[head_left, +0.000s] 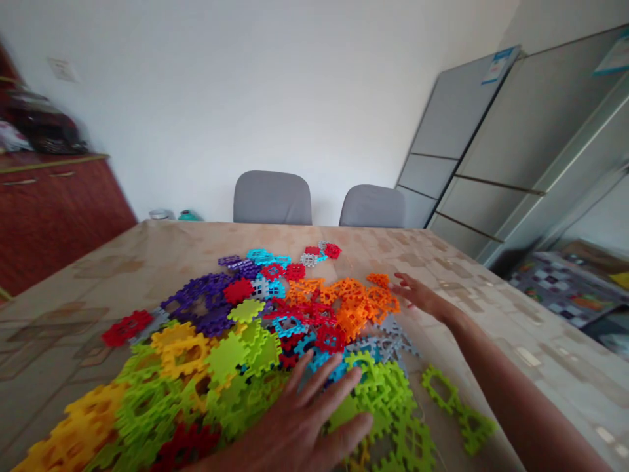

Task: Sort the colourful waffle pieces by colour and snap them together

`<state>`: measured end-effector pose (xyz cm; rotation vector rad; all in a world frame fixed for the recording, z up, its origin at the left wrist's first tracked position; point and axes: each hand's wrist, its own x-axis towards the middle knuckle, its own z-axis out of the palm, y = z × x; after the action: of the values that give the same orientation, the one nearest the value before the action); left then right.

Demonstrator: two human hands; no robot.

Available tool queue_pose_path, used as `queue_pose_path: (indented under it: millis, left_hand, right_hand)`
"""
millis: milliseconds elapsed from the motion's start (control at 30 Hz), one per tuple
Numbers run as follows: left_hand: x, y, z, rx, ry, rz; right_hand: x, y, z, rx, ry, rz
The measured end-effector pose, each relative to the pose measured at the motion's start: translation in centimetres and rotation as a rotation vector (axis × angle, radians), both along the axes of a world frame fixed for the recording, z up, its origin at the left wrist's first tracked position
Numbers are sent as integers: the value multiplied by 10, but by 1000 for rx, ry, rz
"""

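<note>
My left hand [299, 419] is spread over the near part of a pile of flat plastic building pieces with notched edges. Its fingers lie above lime-green pieces [378, 387] and blue pieces; whether they touch them I cannot tell. Farther off, my right hand [417, 295] reaches to the right edge of the pile, fingers apart, beside the orange pieces [354, 305]. A small orange piece [378, 280] lies right by its fingertips. Purple pieces [206, 298], yellow pieces [184, 354] and red pieces [239, 290] fill the left and middle of the heap.
The patterned tablecloth [88, 269] covers a long table. Two grey chairs [272, 198] stand at its far edge before a white wall. A red-brown cabinet [59, 210] is at left, grey cabinet doors [442, 124] at right. Two loose green pieces [441, 387] lie near my right forearm.
</note>
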<state>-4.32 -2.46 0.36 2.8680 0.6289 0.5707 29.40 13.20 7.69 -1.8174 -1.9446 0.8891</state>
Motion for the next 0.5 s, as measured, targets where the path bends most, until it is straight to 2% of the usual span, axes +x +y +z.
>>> queue_pose_path:
  millis: [100, 200, 333, 500]
  left_hand:
    - [11, 27, 23, -147, 95, 96]
    - [25, 37, 35, -297, 152, 206]
    - [39, 37, 36, -362, 126, 269]
    - [45, 38, 23, -253, -25, 368]
  right_hand:
    - [-19, 17, -2, 5, -3, 64]
    - [-45, 15, -5, -12, 53, 167]
    - [-72, 0, -3, -93, 209, 265]
    - [-101, -12, -6, -234, 460, 287]
